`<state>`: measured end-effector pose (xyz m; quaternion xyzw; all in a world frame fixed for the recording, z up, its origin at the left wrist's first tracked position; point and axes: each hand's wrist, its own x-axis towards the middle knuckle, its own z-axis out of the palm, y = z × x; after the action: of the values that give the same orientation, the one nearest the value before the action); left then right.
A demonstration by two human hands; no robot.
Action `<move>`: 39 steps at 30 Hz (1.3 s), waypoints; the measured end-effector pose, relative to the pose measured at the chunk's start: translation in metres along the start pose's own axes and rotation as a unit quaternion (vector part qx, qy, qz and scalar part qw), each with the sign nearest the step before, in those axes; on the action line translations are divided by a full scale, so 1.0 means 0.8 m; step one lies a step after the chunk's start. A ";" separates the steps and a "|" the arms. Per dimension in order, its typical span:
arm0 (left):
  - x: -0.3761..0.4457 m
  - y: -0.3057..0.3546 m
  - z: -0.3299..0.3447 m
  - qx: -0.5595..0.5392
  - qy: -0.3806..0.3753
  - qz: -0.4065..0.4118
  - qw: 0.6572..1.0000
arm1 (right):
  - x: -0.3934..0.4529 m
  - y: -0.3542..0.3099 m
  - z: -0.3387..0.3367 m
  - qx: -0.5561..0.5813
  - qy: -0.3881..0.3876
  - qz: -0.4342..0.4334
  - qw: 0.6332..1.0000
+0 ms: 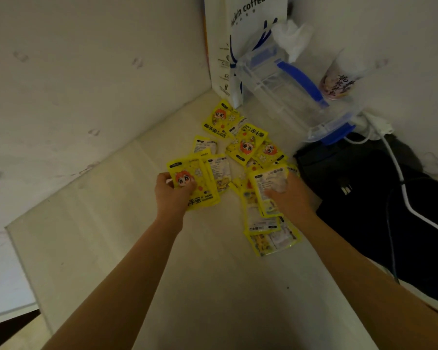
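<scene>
your left grip is closed around a fanned stack of packets, thumb across the printed faces and fingers behind. it is raised a little off the surface, and holding the stack this way probably leaves room to slide another one in.

your right grip lies over the top packet of the pile on the right. the fingers rest on its pale back side, but i cannot tell whether they pinch it or only press on it. that packet sits tilted across several more that overlap each other towards you, so you would likely have to peel it off rather than scoop it.

beyond both grips, the loose packets lie scattered towards the corner, some face up and some face down, all within your reach.

behind them a clear box with a blue handle lies tipped on its side with its mouth towards the packets. this looks like where they belong. a paper bag stands upright in the corner and a cup stands by the wall. a black bag with a white cable over it lies just beside your right grip.
</scene>
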<state>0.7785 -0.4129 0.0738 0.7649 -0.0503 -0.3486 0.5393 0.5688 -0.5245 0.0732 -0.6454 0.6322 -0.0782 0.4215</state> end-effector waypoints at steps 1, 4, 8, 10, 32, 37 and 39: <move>-0.001 0.002 0.007 -0.003 -0.007 -0.004 1.000 | 0.002 0.005 -0.006 -0.016 0.013 0.014 1.000; 0.000 0.004 0.027 -0.010 -0.032 -0.018 0.999 | 0.008 0.019 -0.022 -0.036 0.032 0.058 0.997; 0.010 0.004 0.048 0.024 -0.051 -0.026 0.998 | 0.016 0.035 -0.028 -0.013 0.038 0.082 0.996; 0.017 0.001 0.053 0.052 -0.054 -0.022 0.997 | 0.020 0.038 -0.026 -0.018 0.036 0.082 0.996; 0.035 -0.018 0.083 0.073 -0.015 -0.054 0.996 | 0.048 0.016 0.001 -0.016 0.042 0.110 0.993; 0.035 -0.023 0.081 0.064 -0.011 -0.060 0.996 | 0.046 0.014 -0.003 0.016 0.040 0.101 0.994; 0.033 -0.025 0.077 0.048 -0.010 -0.060 0.997 | 0.044 0.012 -0.005 0.022 0.039 0.098 0.994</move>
<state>0.7563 -0.4658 0.0333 0.7881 -0.0264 -0.3857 0.4791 0.5655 -0.5556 0.0540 -0.5675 0.7064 -0.0751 0.4163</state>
